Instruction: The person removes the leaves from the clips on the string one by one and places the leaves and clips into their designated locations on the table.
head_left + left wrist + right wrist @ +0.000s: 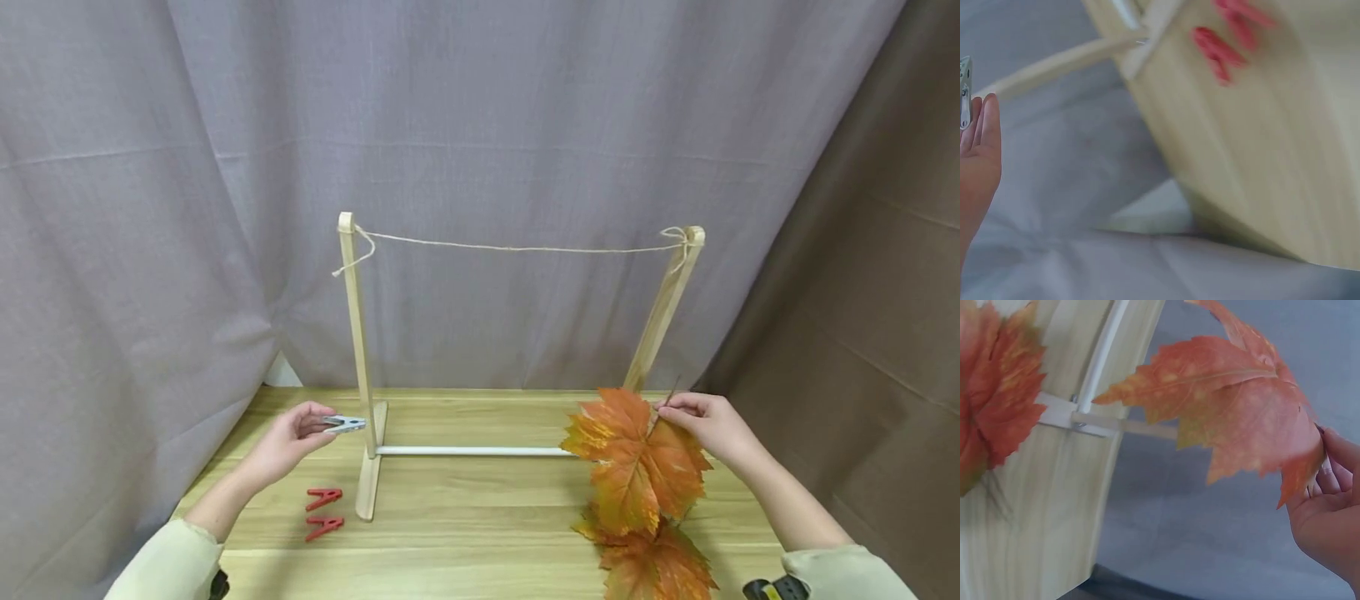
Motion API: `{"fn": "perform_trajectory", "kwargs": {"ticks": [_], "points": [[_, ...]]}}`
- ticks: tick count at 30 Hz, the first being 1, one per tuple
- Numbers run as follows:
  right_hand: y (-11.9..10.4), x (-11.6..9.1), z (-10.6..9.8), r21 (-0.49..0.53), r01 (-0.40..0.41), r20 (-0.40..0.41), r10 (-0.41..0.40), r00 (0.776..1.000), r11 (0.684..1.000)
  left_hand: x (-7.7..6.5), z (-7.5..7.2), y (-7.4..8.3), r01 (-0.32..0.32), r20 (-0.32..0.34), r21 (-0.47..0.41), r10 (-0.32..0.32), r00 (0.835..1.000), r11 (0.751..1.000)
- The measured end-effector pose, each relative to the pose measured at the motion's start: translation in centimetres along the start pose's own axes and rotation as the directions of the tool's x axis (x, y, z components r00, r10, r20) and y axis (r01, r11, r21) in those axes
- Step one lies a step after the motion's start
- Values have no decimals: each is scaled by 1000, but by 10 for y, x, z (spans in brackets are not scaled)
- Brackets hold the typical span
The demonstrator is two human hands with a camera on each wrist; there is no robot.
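In the head view my left hand (298,437) pinches a pale blue-grey clothespin (345,424), held out beside the left post of a wooden stand. The left wrist view catches only part of that clothespin (965,94) at its edge. My right hand (708,423) pinches an orange maple leaf (637,462) by its thin stem, in front of the right post. A second orange leaf (663,567) lies lower down on the table, partly covered by the held one. Twine (517,248) runs between the tops of the two posts, knotted at both ends.
Two red clothespins (324,512) lie on the wooden table (480,533) left of the stand's foot (369,492). A white rod (472,451) joins the posts low down. Grey curtain (480,100) hangs behind, with darker cloth (862,292) on the right.
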State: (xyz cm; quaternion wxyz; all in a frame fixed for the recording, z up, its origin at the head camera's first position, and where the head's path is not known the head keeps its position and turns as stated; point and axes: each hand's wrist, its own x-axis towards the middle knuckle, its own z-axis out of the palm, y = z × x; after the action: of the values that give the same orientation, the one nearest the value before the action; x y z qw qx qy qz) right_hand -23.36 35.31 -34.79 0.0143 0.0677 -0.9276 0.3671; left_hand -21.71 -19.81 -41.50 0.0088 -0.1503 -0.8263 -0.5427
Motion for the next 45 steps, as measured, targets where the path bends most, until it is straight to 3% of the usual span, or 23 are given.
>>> {"fn": "perform_trajectory", "kwargs": {"ticks": [8, 17, 23, 29, 35, 40, 45], "points": [[26, -9, 0, 21, -28, -2, 28, 1000, 999, -31, -12, -34, 104, -28, 65, -102, 994, 992], [50, -16, 0, -21, -124, 43, 125, 991, 992, -63, -21, -66, 256, -53, 99, -252, 966, 962], [62, -20, 2, 8, -149, -25, 149, 988, 989, -78, -24, -82, 318, -94, 113, -308, 947, 941], [65, -21, 3, 25, -154, -56, 155, 986, 988, -91, -25, -95, 334, -68, 73, -330, 942, 940], [75, -22, 7, 23, -202, 24, 202, 979, 979, -99, -19, -115, 235, 18, 40, -235, 972, 971], [88, -24, 16, 22, -249, 95, 246, 965, 968, -102, -14, -121, 266, -11, 88, -266, 964, 960], [96, -24, 28, 34, -282, 113, 277, 954, 959, -106, -12, -125, 272, -37, 119, -270, 962, 955]]}}
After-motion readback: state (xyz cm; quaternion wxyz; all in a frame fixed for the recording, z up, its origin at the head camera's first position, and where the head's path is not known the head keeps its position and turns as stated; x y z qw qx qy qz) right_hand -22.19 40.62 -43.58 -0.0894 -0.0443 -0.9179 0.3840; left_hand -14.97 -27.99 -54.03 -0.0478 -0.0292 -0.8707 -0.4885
